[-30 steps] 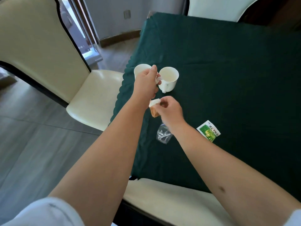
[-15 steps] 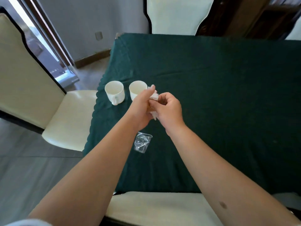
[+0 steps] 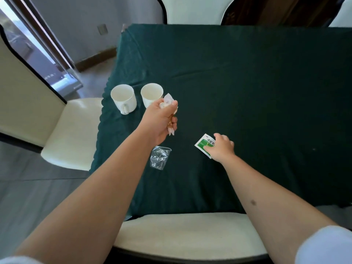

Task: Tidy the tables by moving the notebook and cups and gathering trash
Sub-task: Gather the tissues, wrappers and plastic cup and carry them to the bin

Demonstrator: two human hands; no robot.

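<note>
Two white cups stand side by side near the table's left edge, the left cup (image 3: pixel 124 99) with its handle toward me and the right cup (image 3: pixel 151 93) partly behind my left hand (image 3: pixel 160 121). That hand is closed around crumpled white and orange wrappers (image 3: pixel 170 103), held above the dark green tablecloth (image 3: pixel 247 88). A crushed clear plastic cup (image 3: pixel 160 157) lies on the cloth just below it. My right hand (image 3: pixel 221 147) rests on a green and white packet (image 3: pixel 205 144), fingers curled over its right half. No notebook is in view.
A cream chair (image 3: pixel 62 130) stands at the table's left side, another cream chair seat (image 3: pixel 186 237) sits at the near edge below my arms, and a third chair (image 3: pixel 192 10) is at the far end. A glass door lies beyond the left chair.
My hands have separated: the left now holds the wrappers alone, and the right has dropped down and right onto the green packet. The view has shifted slightly.
</note>
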